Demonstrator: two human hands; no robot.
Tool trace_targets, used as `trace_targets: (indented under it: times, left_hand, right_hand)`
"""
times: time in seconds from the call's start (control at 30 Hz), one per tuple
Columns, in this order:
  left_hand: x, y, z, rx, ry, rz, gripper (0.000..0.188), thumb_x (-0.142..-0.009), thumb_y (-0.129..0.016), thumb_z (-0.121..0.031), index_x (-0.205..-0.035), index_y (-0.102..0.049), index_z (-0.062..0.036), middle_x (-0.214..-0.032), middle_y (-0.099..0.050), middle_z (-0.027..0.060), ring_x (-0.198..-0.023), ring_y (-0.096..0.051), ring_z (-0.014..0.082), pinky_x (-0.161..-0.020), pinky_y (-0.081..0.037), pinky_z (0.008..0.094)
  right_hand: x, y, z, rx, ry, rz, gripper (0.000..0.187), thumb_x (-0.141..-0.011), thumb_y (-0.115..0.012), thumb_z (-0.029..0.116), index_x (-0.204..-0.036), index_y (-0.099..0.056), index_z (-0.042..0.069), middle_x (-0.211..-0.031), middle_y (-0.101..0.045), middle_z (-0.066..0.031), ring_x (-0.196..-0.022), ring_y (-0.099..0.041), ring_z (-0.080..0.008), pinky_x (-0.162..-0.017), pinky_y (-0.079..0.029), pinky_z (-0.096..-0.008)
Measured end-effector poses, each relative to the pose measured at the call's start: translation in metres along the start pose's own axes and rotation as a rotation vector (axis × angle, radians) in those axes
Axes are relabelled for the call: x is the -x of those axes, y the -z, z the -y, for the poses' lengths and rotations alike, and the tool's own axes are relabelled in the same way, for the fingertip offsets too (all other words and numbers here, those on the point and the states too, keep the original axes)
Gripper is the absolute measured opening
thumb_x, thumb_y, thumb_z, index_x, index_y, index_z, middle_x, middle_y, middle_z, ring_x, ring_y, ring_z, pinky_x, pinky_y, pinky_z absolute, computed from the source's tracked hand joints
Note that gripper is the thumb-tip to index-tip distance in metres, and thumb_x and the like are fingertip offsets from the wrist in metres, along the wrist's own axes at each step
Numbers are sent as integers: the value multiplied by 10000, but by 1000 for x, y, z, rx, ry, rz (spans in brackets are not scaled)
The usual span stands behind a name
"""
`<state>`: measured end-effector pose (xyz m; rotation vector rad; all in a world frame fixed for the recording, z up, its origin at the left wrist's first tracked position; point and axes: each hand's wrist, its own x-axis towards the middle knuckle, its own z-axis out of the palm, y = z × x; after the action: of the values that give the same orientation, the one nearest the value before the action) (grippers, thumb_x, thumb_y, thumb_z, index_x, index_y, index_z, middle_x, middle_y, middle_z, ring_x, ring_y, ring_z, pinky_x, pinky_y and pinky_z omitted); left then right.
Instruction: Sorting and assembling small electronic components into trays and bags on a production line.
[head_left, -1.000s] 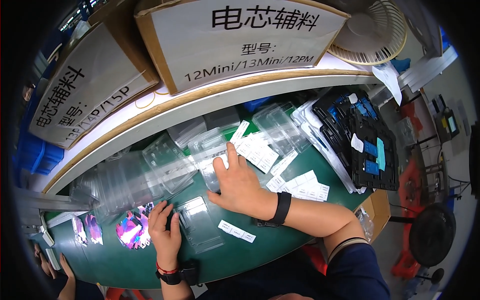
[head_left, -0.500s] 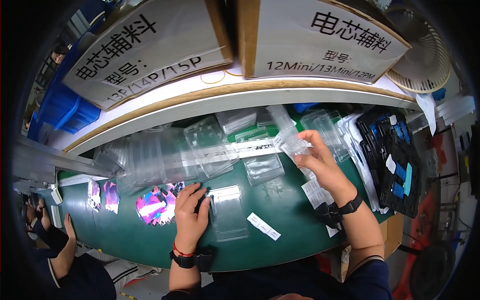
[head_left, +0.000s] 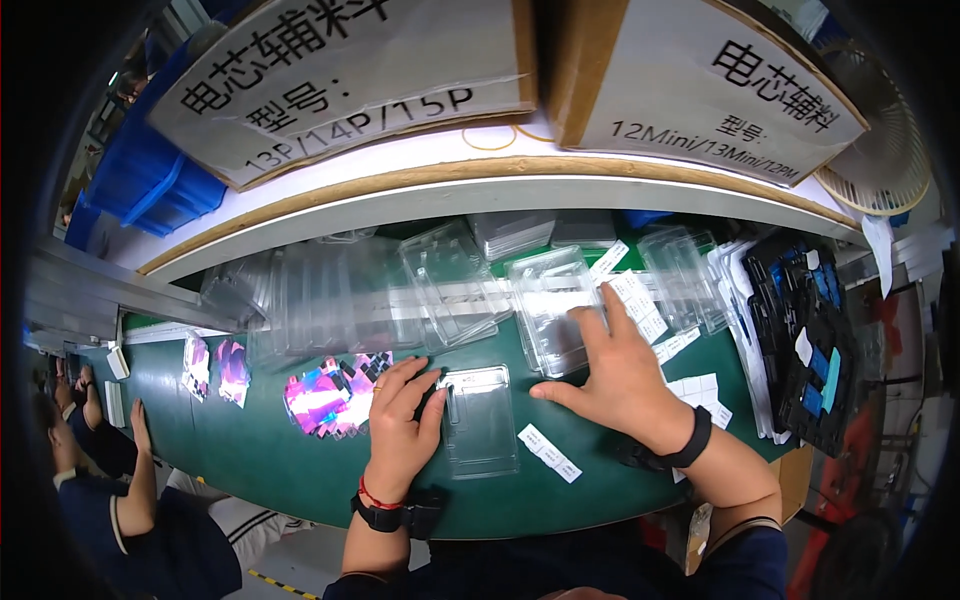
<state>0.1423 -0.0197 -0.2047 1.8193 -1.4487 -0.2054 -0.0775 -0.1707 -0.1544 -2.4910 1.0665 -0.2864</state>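
On the green table a clear plastic tray [head_left: 481, 432] lies flat in front of me. My left hand [head_left: 402, 415] rests at its left edge with the fingers loosely bent and apart, the thumb by the tray's rim. Farther back, my right hand [head_left: 625, 375] is spread over the right side of another stack of clear trays [head_left: 548, 325]; its fingertips are at the top tray, and nothing is gripped. A strip of white labels [head_left: 549, 453] sits right of the near tray. More white label sheets [head_left: 638, 305] lie beyond and beside my right hand.
Rows of clear trays [head_left: 335, 300] line the back under a shelf [head_left: 500, 180] holding cardboard boxes. Colourful printed cards [head_left: 335, 395] lie at left, black parts [head_left: 800, 340] are stacked at right. A co-worker's arm [head_left: 142, 460] reaches in at far left.
My right hand has lowered a raised, tilted clear tray onto the stack and let it go, its fingers now spread. My left hand stays by the near tray. The view has shifted slightly.
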Motion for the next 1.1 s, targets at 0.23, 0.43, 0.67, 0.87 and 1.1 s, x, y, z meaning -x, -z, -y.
trace_targets:
  times: [0.23,0.43,0.67,0.87,1.1]
  left_hand:
    - [-2,6,-7,8,-17,-16,222,-767,-719,-33,-985,-700,2,-1093,-652,172,-1054,-607,359,-915,-475,416]
    - [-3,7,-9,42,-9,-24,218,-781,-716,-46,-993,-697,3,-1108,-654,166,-1075,-604,347,-934,-469,412]
    - [0,11,-8,58,-21,-36,217,-774,-718,-51,-981,-693,12,-1097,-652,158,-1069,-601,349,-919,-480,413]
    - [-4,8,-9,85,-36,-57,219,-766,-724,-46,-974,-690,13,-1091,-647,163,-1064,-601,355,-914,-484,416]
    - [0,12,-5,80,-70,-126,195,-779,-714,-49,-966,-691,1,-1073,-646,166,-1035,-612,348,-891,-494,416]
  right_hand:
    - [-54,41,1,84,72,-192,647,-762,-760,375,-1188,-531,-55,-1227,-555,-257,-1039,-573,-440,-858,-485,-471]
    - [-123,24,-4,-73,42,-44,820,-768,-759,439,-1343,-443,-54,-1313,-508,-272,-1243,-461,-421,-1043,-381,-413]
    - [-164,-12,29,125,-114,75,879,-705,-741,484,-1357,-443,-25,-1376,-471,-269,-1279,-457,-382,-1062,-374,-366]
    - [-175,-18,20,180,-103,26,862,-647,-726,397,-1351,-457,-23,-1375,-474,-271,-1289,-453,-378,-1082,-361,-349]
    - [-179,-20,31,315,-83,86,991,-642,-673,490,-1435,-353,-10,-1492,-319,-283,-1409,-271,-388,-1161,-229,-364]
